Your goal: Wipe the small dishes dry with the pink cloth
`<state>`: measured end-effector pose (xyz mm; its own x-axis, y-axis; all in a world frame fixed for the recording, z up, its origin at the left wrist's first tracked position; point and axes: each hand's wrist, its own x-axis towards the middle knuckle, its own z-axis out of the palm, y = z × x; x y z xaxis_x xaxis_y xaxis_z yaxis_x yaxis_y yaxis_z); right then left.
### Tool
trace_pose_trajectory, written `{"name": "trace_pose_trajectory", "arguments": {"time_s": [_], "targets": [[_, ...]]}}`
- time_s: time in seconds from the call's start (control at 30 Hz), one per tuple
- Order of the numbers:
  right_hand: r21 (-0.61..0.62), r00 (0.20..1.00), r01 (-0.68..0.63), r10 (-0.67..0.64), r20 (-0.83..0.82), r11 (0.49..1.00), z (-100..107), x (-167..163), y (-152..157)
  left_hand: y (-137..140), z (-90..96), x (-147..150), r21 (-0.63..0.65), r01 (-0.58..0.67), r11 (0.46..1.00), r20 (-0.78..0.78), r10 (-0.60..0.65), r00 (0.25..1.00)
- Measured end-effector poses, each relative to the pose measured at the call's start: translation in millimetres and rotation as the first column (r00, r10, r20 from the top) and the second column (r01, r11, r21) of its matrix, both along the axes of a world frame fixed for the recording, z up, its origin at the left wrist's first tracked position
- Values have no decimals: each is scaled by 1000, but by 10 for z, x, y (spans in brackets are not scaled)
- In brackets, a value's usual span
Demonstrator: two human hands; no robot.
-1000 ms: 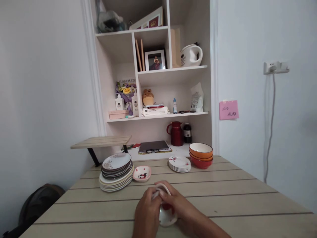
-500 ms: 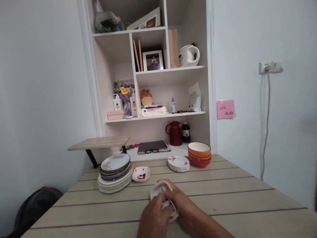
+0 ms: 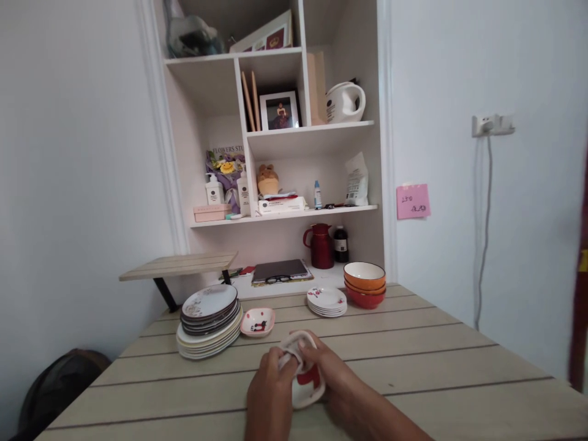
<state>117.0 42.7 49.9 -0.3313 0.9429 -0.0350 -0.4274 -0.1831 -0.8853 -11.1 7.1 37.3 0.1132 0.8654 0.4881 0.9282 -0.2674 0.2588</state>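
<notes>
From the head camera, both hands meet low in the middle over a small dish (image 3: 307, 387), glossy white ceramic with a red figure inside and rounded corners. The left hand (image 3: 270, 395) has its fingers curled together on the dish's near-left rim; the right hand (image 3: 331, 375) has its fingers clamped on the far rim, where a bit of white cloth (image 3: 294, 344) shows between the two. The dish sits tilted, low over the surface (image 3: 413, 361), near the front edge.

The surface is pale wood in long planks with dark seams running across. Farther back on the left stands a stack of round plates (image 3: 209, 318), cream below and dark-rimmed above; just beside it lies a second small dish (image 3: 258, 321) of the same pattern. Behind the hands sit a low stack of small white saucers (image 3: 327, 302) and, touching them, nested orange and red bowls (image 3: 364, 283).

Against the wall rises a white shelf unit (image 3: 312, 131) with a red jug (image 3: 319, 245), bottles and a framed photo. A pink note (image 3: 413, 201) sticks to the right wall.

The right half of the surface lies bare out to its edge; the left edge drops toward a dark bag (image 3: 55, 386) on the floor.
</notes>
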Motion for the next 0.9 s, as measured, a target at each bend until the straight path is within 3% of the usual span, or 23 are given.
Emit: {"name": "trace_pose_trajectory", "arguments": {"time_s": [0.13,0.2,0.33,0.4,0.5,0.57,0.63,0.77,0.9], "targets": [[43,999,-45,47,-24,998,13,49,20,-2,-50,63,7,251,968,-98,-249,964],[113,996,-90,91,-5,989,23,67,13,18,-79,68,56,276,960,-139,-266,954],[202,990,-137,127,62,970,7,48,9,73,-108,30,170,45,984,-120,-24,993],[190,992,-116,105,65,975,-24,16,28,86,-111,15,171,-94,981,-126,116,985],[140,1000,-25,25,7,990,-89,-22,84,92,-133,24,141,-173,975,-194,198,961],[118,999,22,-17,-47,993,-125,-19,125,94,-172,44,158,-121,980,-255,159,954],[105,997,25,-18,-69,994,-139,7,150,98,-227,58,202,17,979,-313,49,949],[110,996,-83,84,-9,991,-88,74,110,112,-328,51,333,265,905,-359,-138,923],[194,992,-118,109,57,974,-22,79,34,132,-323,18,482,205,852,-320,-46,946]]}}
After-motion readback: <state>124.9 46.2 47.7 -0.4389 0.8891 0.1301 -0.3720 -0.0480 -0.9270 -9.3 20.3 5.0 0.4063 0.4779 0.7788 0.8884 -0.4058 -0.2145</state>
